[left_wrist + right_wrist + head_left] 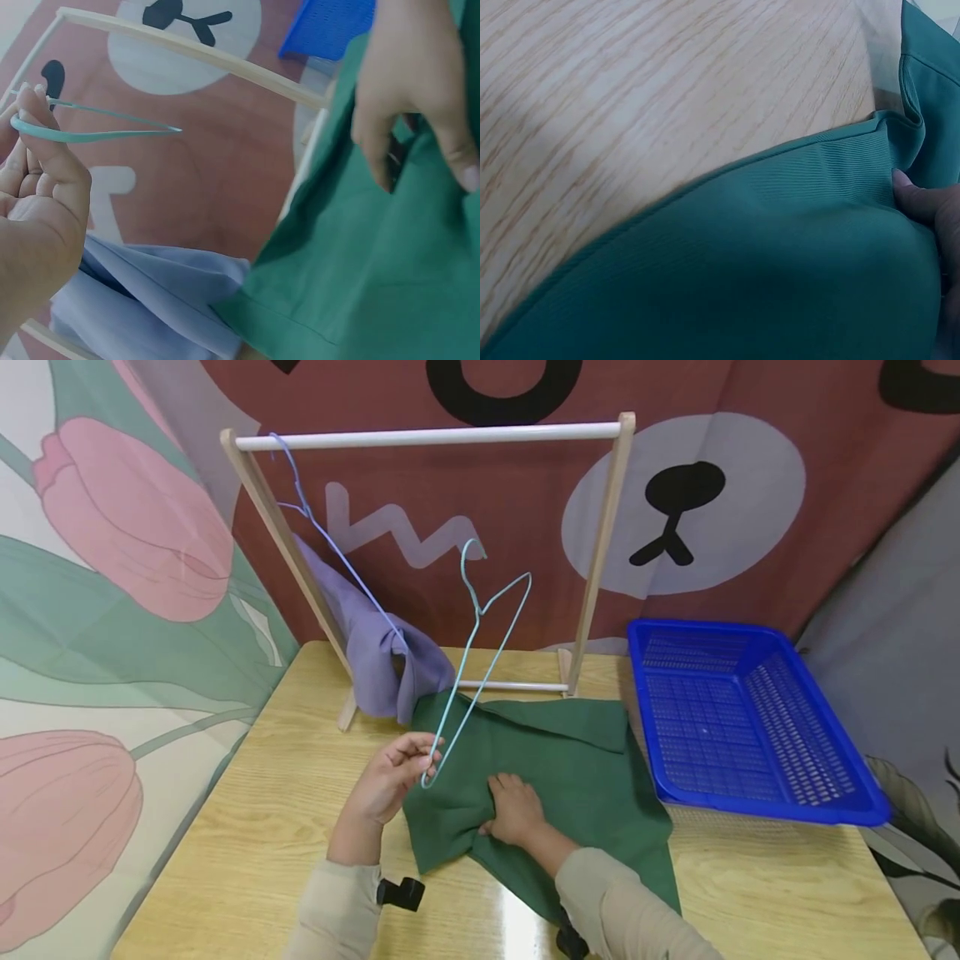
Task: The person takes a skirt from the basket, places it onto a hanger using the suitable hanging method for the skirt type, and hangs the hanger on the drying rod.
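Observation:
My left hand (390, 777) pinches a light blue clothes hanger (480, 643) by one lower corner, holding it raised with its hook upward. In the left wrist view the same hanger (97, 135) appears nearly edge-on between thumb and fingers. A green garment (555, 760) lies spread on the table below. On it rests my right hand (517, 810), gathering the cloth between thumb and fingers at a fold near the edge. The right wrist view shows the thumb (915, 199) against that folded edge of the garment (780, 225); the other fingers are mostly hidden there.
Behind the garment stands a small clothes rack (435, 437) with wooden posts and a white bar. A purple garment (375, 668) hangs at its left end on a blue-violet hanger (345, 560). To the right on the wooden table (255, 827) is a blue plastic basket (750, 735).

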Demonstrator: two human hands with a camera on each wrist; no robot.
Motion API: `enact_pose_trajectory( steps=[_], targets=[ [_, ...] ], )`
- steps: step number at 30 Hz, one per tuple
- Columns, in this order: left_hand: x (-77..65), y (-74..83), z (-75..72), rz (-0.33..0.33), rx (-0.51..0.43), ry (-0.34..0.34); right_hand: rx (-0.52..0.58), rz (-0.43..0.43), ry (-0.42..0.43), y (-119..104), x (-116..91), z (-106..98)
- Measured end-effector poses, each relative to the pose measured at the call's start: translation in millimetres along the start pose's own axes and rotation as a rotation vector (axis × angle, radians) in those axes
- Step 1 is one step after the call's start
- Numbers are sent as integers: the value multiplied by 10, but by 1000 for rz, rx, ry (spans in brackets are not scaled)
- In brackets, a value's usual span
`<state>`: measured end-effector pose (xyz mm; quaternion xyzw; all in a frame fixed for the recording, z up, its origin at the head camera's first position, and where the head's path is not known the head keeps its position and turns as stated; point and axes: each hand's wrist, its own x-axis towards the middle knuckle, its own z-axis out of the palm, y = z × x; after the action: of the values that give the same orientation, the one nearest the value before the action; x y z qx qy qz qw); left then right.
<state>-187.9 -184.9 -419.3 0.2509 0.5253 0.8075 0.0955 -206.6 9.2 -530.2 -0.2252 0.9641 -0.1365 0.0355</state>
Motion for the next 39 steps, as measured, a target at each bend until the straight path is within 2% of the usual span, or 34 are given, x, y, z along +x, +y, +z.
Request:
enact_pose_trajectory(
  steps=[9,17,27,39],
  targets=[
    [-107,-151,-46,-76,8,72,-18,5,34,22,5,-9],
    [-194,-239,-91,-106,11,104,3,31,32,19,-3,-23],
    [-341,-298,-140,-167,22,130,-71,19,89,52,11,-22],
    [-387,-338,-138,-222,70,203,-98,10,124,82,-1,-38]
  ],
)
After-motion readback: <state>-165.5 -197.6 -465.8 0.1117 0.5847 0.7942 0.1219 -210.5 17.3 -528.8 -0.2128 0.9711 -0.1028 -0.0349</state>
